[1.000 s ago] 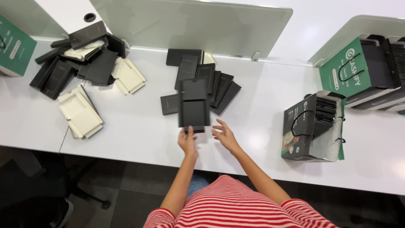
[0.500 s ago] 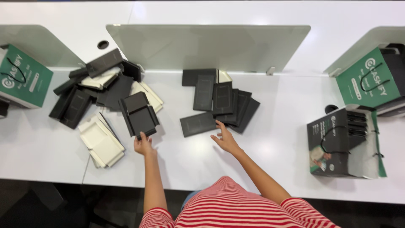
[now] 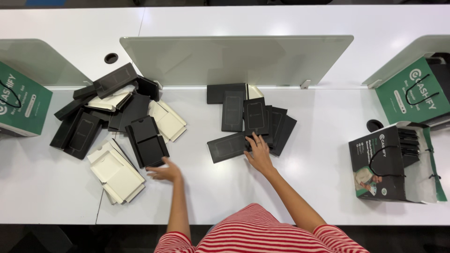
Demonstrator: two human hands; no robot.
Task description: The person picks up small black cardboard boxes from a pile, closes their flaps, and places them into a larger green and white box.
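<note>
Head view looks straight down on a long white counter (image 3: 300,187), with a pale frosted divider screen (image 3: 234,58) standing along its far edge. At the right sit a green paper bag (image 3: 410,91) and, nearer, a dark paper bag (image 3: 379,161) lying open with black boxes inside. At the far left is another green bag (image 3: 21,105).

Left of centre lies a loose heap of black and cream boxes (image 3: 110,100), with opened cream trays (image 3: 117,171) at its near side. In the middle, just below the screen, is a fanned stack of flat black boxes (image 3: 251,119).

An unfolded black box (image 3: 146,141) lies at the near edge of the left heap. The left hand (image 3: 165,172) rests just beside its near end, fingers spread flat, grip apart and holding nothing. The right hand (image 3: 258,152) lies on the near edge of the central stack, fingertips touching a black box (image 3: 227,146); its grip is apart, not closed round anything.
</note>
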